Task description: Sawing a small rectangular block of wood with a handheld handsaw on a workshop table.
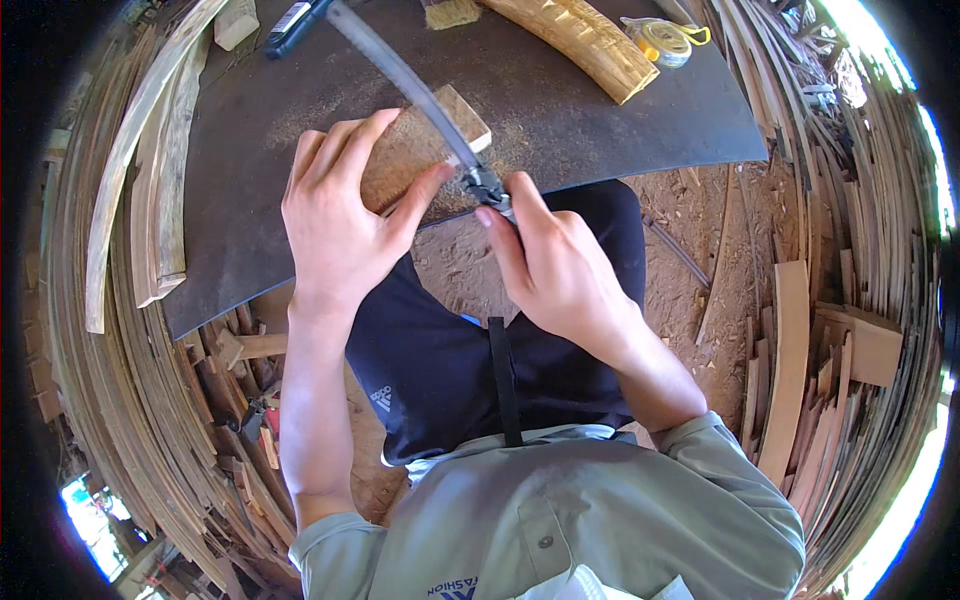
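A wooden block lies on the dark tabletop, with sawdust spread over and around it. My left hand grips it from the left, fingers over the far side and thumb near its right part. In my right hand is the handle of a hacksaw, closed in my fingers. Its long grey frame runs away to the upper left across the block and is slightly blurred. Whether the blade is in the wood I cannot tell, since the frame hides it from above.
A curved timber piece and a tape measure with a yellow strap lie at the back right. A brush and a dark blue tool sit at the far edge. Stacked planks flank both sides.
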Motion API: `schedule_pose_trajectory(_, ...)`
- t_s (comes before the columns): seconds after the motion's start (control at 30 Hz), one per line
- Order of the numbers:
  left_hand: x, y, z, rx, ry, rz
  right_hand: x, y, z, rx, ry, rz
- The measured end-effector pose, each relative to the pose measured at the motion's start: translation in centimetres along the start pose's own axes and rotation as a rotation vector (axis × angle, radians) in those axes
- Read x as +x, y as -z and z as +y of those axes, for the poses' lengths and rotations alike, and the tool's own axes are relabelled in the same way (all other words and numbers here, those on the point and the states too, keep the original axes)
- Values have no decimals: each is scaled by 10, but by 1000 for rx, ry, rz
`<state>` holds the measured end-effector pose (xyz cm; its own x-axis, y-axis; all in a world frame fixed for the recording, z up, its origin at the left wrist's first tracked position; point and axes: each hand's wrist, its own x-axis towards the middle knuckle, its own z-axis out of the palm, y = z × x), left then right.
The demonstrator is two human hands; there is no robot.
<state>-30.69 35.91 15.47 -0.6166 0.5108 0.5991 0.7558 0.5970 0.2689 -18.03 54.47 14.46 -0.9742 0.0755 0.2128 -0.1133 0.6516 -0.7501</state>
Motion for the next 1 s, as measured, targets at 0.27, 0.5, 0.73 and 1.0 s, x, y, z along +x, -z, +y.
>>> schedule_pose_trajectory(0.27,-1,-2,2,18,-12,7,-6,4,7,-70,-12,16)
schedule_pose_trajectory(0.5,-2,-3,1,38,-13,11,-14,-3,8,-110,-28,13)
schedule_pose_trajectory(0.73,-2,-2,5,70,-18,21,-20,-5,2,-109,-100,-33)
schedule_pose_trajectory(1.0,-1,-2,7,104,-48,3,-22,-18,6,-259,-32,69)
